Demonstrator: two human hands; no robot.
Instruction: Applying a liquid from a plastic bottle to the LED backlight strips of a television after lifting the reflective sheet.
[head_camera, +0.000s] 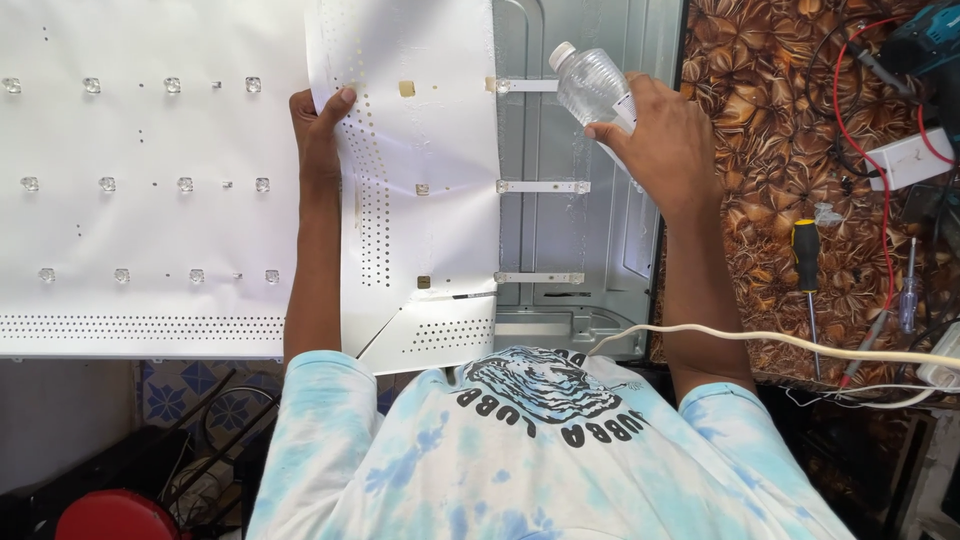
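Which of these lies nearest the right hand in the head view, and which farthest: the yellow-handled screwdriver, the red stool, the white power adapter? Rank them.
Measured from the right hand, which grips a clear plastic bottle:
1. Yellow-handled screwdriver, on the patterned cloth to its right and a little lower in the picture.
2. White power adapter, further right, near the picture's edge.
3. Red stool, far off at the bottom left corner.

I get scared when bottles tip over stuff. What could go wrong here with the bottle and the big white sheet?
The right hand tilts a clear bottle over the grey metal panel, so liquid might run onto its strips. The left hand lifts the thin white sheet by one edge; it could crease. The white cable crosses the table's edge and might snag.
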